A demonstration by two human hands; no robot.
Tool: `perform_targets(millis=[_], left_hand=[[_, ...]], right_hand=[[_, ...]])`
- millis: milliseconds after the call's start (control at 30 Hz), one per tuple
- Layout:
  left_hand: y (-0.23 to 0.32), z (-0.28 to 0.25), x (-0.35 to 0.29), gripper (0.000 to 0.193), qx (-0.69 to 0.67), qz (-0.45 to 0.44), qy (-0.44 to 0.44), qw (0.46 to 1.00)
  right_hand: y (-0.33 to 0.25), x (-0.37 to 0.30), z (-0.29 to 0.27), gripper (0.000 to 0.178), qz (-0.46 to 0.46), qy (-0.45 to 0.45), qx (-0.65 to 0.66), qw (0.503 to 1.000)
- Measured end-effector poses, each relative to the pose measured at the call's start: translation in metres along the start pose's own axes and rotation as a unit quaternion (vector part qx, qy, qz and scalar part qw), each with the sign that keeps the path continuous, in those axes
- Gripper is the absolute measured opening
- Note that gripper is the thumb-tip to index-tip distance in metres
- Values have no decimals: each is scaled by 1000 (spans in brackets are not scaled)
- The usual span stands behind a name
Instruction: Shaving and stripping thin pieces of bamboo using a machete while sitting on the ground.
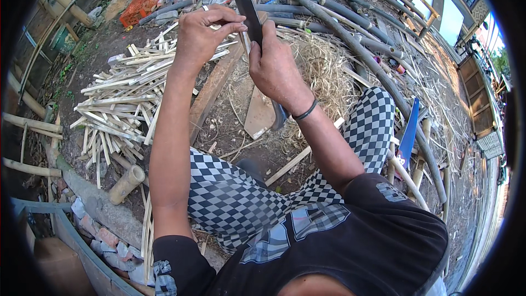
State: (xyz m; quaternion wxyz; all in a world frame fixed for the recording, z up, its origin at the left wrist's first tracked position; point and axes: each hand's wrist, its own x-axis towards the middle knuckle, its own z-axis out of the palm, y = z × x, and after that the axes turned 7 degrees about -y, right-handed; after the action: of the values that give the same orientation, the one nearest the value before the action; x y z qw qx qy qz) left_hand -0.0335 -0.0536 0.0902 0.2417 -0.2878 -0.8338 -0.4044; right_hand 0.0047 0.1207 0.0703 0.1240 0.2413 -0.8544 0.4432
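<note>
My right hand (276, 68) is closed round a large knife, its long dark blade (244, 0) rising past the top of the picture. The knife's dark handle end (280, 115) shows below my wrist. My left hand (201, 34) pinches a thin bamboo strip (245, 42) between thumb and fingers, right beside the blade. The thumb of my right hand lies close to the strip as well; whether it presses on it I cannot tell. Most of the strip's length is hidden. Under my hands a wooden plank (213, 90) lies on the ground.
A heap of split bamboo sticks (126, 98) lies to the left, curly shavings (323, 68) to the right. Long bamboo poles (350, 44) stretch across the far right. A blue handsaw (408, 134) rests by my knee. An orange crate (141, 7) stands far left.
</note>
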Motion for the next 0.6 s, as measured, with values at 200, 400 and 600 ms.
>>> perform_targets(millis=[200, 400, 600], left_hand=[[-4, -1, -7, 17, 2, -19, 10, 1000], [-9, -5, -5, 16, -60, -17, 28, 998], [-12, -1, -1, 15, -32, -16, 12, 999]], right_hand=[[0, -1, -4, 24, -36, -21, -14, 999], [18, -8, 10, 23, 1, -64, -5, 998], [26, -9, 22, 30, 21, -37, 11, 999]])
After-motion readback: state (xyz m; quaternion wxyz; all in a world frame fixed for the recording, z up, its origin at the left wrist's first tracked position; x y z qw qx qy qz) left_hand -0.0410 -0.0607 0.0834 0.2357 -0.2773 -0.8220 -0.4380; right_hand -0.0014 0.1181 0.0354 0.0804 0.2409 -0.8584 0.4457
